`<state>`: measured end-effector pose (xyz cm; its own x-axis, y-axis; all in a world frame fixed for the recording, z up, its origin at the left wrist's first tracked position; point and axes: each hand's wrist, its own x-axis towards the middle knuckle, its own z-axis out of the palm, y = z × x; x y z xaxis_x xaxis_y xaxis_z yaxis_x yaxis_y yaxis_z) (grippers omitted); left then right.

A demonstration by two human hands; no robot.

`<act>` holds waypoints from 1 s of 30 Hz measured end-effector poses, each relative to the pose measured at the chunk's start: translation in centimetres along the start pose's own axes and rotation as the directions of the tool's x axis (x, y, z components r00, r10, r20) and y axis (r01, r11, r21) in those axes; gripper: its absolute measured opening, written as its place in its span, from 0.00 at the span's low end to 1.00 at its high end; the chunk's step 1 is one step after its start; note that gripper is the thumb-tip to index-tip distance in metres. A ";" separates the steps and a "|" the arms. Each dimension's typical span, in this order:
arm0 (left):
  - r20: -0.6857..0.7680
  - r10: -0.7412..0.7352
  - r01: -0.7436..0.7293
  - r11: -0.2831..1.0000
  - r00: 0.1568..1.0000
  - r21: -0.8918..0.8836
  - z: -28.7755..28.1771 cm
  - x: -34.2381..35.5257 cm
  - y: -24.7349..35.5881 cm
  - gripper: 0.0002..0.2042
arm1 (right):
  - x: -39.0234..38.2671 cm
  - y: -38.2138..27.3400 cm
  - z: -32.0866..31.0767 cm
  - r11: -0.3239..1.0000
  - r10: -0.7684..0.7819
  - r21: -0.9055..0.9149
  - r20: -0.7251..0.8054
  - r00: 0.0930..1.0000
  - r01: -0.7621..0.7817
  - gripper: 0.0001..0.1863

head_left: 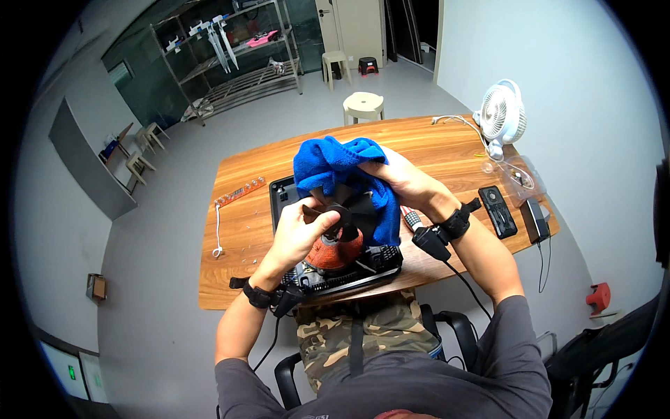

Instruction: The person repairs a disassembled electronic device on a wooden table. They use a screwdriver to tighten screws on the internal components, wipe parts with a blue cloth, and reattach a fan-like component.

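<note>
- I saw the left hand (292, 239) with fingers pinching the black fan (357, 209) near its hub.
- The right hand (405, 180) held the blue cloth (328, 159) behind the blades, its fingertips partly hidden.
- Below were an orange part (335, 253) and the black case (283, 194) on the worktop (244, 167).

White fan (501, 114) — past the table (419, 140), cream stool (363, 105), metal shelving (241, 85).

Two hands mid-frame, left hand (296, 241) and right hand (408, 183), plus one blue cloth (324, 155) and one black fan wheel (361, 209). There's one wooden table (262, 160) in the center, one power strip (241, 192) mid-left, one white fan (497, 115) upper right. Up top I'm getting two cream stools (363, 103), one black-and-red stool (368, 65), and one metal rack (241, 87) upper left.
</note>
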<state>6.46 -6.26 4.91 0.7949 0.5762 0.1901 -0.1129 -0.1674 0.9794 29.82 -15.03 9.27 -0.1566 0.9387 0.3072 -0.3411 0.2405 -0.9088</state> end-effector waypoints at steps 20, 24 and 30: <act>-0.129 0.012 -0.070 0.887 0.992 -0.456 -2.4 0.9 1.3 0.18 | 0.1 0.6 -2.4 0.986 -0.016 0.152 -0.282 0.959 0.061 0.26; -0.126 0.076 -0.129 0.862 0.989 -0.490 -0.7 1.4 1.4 0.21 | 0.4 1.1 -0.2 0.980 0.143 0.159 -0.154 0.978 -0.118 0.26; -0.192 0.178 -0.245 0.870 0.965 -0.428 0.2 2.6 0.7 0.21 | 0.4 1.5 0.3 0.927 0.244 0.289 0.020 0.970 -0.239 0.28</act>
<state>8.50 -5.03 6.12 0.6329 0.6797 0.3708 -0.5487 0.0558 0.8342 28.99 -14.38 8.16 -0.2539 0.9637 0.0823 -0.5465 -0.0728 -0.8343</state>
